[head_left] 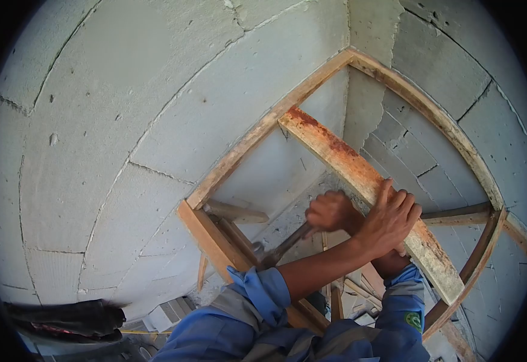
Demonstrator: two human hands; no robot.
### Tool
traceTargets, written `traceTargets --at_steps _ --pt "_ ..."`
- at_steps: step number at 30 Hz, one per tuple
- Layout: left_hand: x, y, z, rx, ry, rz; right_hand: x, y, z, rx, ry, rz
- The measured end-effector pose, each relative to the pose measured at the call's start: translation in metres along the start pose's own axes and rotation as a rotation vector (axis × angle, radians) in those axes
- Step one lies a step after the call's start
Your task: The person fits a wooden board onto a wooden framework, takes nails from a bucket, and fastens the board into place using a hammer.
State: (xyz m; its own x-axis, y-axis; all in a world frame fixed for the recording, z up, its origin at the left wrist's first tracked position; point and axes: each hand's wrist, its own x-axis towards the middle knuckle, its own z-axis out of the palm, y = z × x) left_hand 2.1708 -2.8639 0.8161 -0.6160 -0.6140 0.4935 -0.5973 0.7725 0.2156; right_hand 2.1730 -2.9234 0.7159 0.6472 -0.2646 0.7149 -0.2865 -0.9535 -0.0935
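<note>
A wooden board (342, 154), stained reddish at its far end, lies across a timber frame (239, 163) with one end on the frame's far-left rail. My left hand (390, 220) grips this board near its middle, fingers over the top edge. My forearms cross, the right one passing beneath the left. My right hand (334, 211), slightly blurred, is closed around the handle of a hammer (290, 244). The hammer's head points down and left, close to the frame's near-left rail, and is partly hard to make out.
Block walls (173, 90) meet in a corner behind the frame. Shorter timber legs (236, 211) support it. Below lie scraps of wood (363, 292) and rubble on the floor. A dark cloth (64, 320) is at the lower left, near a yellow cord (146, 332).
</note>
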Motion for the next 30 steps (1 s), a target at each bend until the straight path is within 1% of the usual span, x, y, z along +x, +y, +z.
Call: traceTargets --at_steps 1,2,4,5,6,7,9,10,11,13,15,17,18,20,21,22,23,25,26,28,29,30 --pt "0.0 0.001 -0.003 -0.015 -0.021 0.003 -0.009 0.012 0.006 -0.011 0.021 -0.008" --pt "-0.001 0.003 -0.004 -0.019 -0.023 0.003 -0.035 0.024 0.038 0.258 -0.186 0.751" --pt "-0.002 0.001 -0.001 -0.008 -0.012 0.003 -0.029 0.01 0.036 0.082 0.085 0.663" --pt "0.002 -0.008 0.001 0.048 0.021 0.024 -0.019 0.008 0.038 -0.014 0.244 0.608" --pt "0.002 -0.009 0.008 0.083 0.047 0.032 -0.018 -0.005 0.031 0.11 0.214 0.533" --pt "-0.003 0.0 0.012 0.101 0.064 0.02 -0.014 -0.02 0.016 0.103 0.128 0.394" --pt "-0.002 -0.001 0.008 0.081 0.02 0.019 0.005 -0.024 -0.008 0.075 -0.019 0.078" --pt "-0.001 -0.001 0.003 0.048 -0.012 0.015 0.006 -0.017 -0.015 -0.011 -0.11 0.025" --pt "0.0 0.0 -0.003 0.013 -0.043 0.015 -0.001 -0.003 -0.002 -0.106 -0.005 0.143" --pt "0.0 0.001 -0.01 -0.041 -0.054 0.01 -0.027 0.032 0.051 -0.3 0.196 0.372" --pt "0.004 -0.006 -0.009 0.003 -0.019 0.02 -0.022 0.038 0.056 -0.257 0.243 0.444" --pt "-0.003 0.0 0.009 0.085 0.033 0.013 -0.017 -0.01 0.023 0.045 0.082 0.408" --pt "-0.006 0.003 0.013 0.078 0.046 0.004 -0.007 -0.012 0.012 0.044 0.123 0.214" --pt "-0.006 0.001 0.017 0.086 0.079 0.011 -0.005 0.003 0.009 0.035 0.039 0.094" --pt "-0.005 -0.001 0.013 0.054 0.051 -0.002 -0.007 0.013 0.006 0.026 -0.002 0.037" --pt "-0.005 0.001 0.004 0.016 0.02 -0.019 -0.027 0.033 0.038 0.128 -0.342 0.578" --pt "-0.003 0.006 -0.002 -0.026 -0.002 -0.041 -0.028 0.028 0.037 0.064 -0.184 0.589" --pt "-0.003 0.008 -0.009 -0.059 -0.081 -0.063 -0.015 0.021 0.042 -0.064 0.165 0.579" --pt "-0.001 0.006 -0.01 -0.078 -0.12 -0.07 -0.018 0.008 0.039 0.05 0.105 0.568" --pt "-0.006 0.011 0.0 -0.054 -0.064 -0.071 -0.007 -0.014 0.015 0.122 0.051 0.309" --pt "-0.006 0.007 0.004 -0.027 -0.034 -0.055 0.003 -0.014 0.005 0.146 0.043 0.17" --pt "-0.006 0.007 0.002 -0.042 -0.048 -0.07 0.004 -0.004 -0.002 0.118 -0.027 0.089"
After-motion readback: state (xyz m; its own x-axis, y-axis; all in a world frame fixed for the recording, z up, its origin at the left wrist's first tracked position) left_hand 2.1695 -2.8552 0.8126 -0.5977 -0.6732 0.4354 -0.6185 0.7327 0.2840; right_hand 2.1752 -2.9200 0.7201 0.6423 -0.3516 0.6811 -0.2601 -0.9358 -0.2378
